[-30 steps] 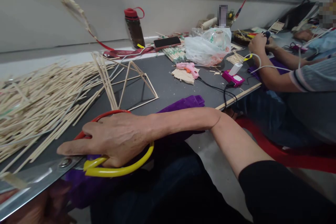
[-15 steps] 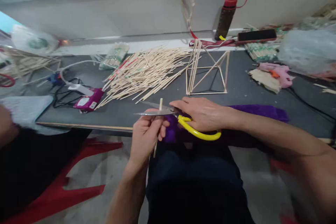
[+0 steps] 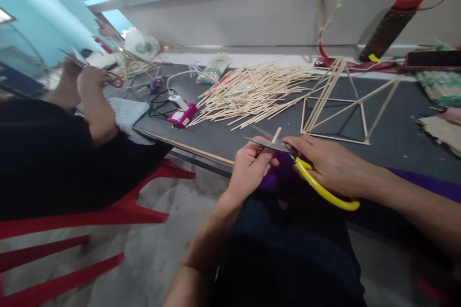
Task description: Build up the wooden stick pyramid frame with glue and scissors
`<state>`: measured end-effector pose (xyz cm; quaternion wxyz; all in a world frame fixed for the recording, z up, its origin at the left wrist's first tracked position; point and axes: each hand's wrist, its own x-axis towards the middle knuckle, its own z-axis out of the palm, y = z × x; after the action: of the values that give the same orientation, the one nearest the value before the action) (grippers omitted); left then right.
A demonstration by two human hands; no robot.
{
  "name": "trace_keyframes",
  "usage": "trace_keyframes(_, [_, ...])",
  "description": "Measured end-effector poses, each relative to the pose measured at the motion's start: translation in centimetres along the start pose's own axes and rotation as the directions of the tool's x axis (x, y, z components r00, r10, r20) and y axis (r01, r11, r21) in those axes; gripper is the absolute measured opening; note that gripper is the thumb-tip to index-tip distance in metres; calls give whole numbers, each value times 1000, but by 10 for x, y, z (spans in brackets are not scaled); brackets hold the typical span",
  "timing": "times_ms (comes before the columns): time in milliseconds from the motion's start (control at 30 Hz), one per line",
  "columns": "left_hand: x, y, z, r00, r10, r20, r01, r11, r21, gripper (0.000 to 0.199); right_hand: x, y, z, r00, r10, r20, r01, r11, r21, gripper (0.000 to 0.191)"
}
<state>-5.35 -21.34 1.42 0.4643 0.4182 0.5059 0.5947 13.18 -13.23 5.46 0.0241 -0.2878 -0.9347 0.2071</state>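
Note:
My left hand [image 3: 254, 165] pinches a thin wooden stick [image 3: 276, 135], whose short upper end pokes up between the blades of the scissors. Wrapped around the yellow handles is my right hand [image 3: 329, 160], holding the scissors [image 3: 326, 192] with the blades pointing left, partly apart across the stick. Both hands are over the table's front edge, above a purple cloth [image 3: 425, 182]. Just beyond them a frame of glued sticks [image 3: 334, 136] stands on the dark table, and a heap of loose sticks [image 3: 255, 91] lies to its left. The stick's lower part is hidden.
A purple power adapter [image 3: 182, 116] with cables sits left of the heap. At the back are a bottle with a red cap [image 3: 391, 24] and a phone [image 3: 432, 60]. On the left, another person's hand [image 3: 92, 79] holds scissors beside a red stool [image 3: 118, 213].
The view has swung left, so the table's contents appear farther right and the other person shows more. My hands keep the stick and scissors in nearly the same pose.

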Motion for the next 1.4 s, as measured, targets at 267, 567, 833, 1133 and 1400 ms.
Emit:
trace_keyframes(267, [0, -5, 2, 1000, 9, -12, -9, 998, 60, 27, -2, 8, 7, 994, -48, -96, 48, 999, 2, 42])
trace_keyframes(567, [-1, -5, 3, 999, 45, -3, -45, 998, 53, 24, -1, 10, 2, 997, -59, -46, 58, 998, -17, 46])
trace_keyframes(833, [-1, 5, 6, 998, 31, -60, -31, 999, 7, 17, 1, -1, -10, 999, -23, -43, 19, 996, -91, 44])
trace_keyframes(1133, [10, 9, -5, 958, 155, -240, -145, 988, 58, 10, 8, -9, -20, 989, -47, -143, 44, 999, -26, 56])
trace_keyframes(1400, [11, 19, -7, 899, 296, -322, -224, 944, 242, 8, 8, -6, -14, 969, -103, -227, 128, 987, 97, 62])
